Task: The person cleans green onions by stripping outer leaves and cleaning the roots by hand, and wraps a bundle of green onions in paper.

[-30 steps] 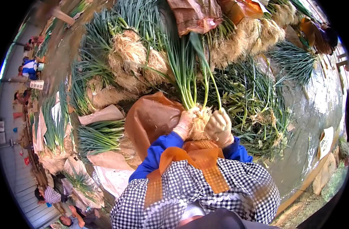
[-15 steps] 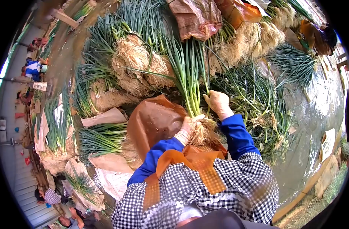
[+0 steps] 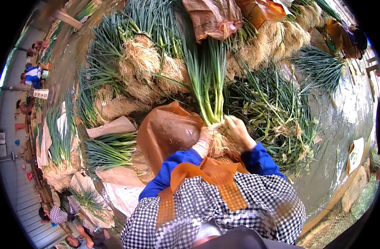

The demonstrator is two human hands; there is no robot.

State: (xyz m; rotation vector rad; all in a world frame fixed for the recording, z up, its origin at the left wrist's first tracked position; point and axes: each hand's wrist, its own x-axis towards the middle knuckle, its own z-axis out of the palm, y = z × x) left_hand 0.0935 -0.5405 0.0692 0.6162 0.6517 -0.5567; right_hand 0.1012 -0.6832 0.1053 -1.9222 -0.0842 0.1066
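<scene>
My left hand (image 3: pixel 205 135) is closed round the base of a bunch of green onions (image 3: pixel 208 91), just above its pale hanging roots (image 3: pixel 220 145). The green leaves point away from me. My right hand (image 3: pixel 237 130) is pinched at the right side of the bunch's base; what its fingers hold, if anything, is too small to make out. A brown plastic sheet (image 3: pixel 167 128) lies beside my left hand. To the right of my right hand spreads a heap of loose green leaves (image 3: pixel 273 112).
Large rooted onion bundles (image 3: pixel 140 58) lie beyond my hands on the left, and more (image 3: pixel 269 41) at the top beside brown wrapping (image 3: pixel 212 18). A wrapped bundle (image 3: pixel 111 151) is at left. Several people are at the far left; wet ground (image 3: pixel 331 166) stretches right.
My right hand went up along the stalks with fingers apart, then came back down to the base and closed. My left hand has kept its hold on the bunch.
</scene>
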